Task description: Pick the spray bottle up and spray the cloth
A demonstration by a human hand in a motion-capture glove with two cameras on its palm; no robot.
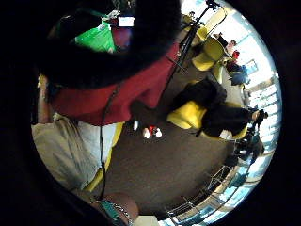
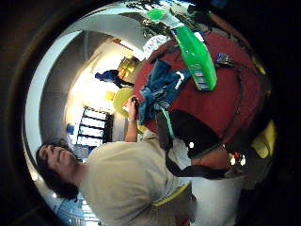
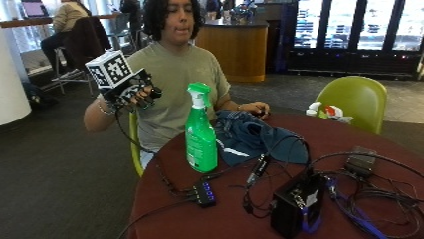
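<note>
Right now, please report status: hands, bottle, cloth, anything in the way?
Right hand raised beside the table, holding nothing. Spray bottle upright on table, untouched. Cloth right behind it, bare hand on it. Cables nearby, path clear.

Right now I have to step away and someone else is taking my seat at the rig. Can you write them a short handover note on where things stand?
Right hand: gloved, raised off to the side of the table, fingers relaxed, holding nothing.
Other hand: bare, resting on the far edge of the cloth.
Spray bottle: green, upright on the red table, untouched, just beside the cloth.
Cloth: blue, bunched on the table in front of the person.
Done: nothing yet; the bottle has not been picked up.
Left: reach for the bottle, lift it, aim at the cloth and spray.
</note>
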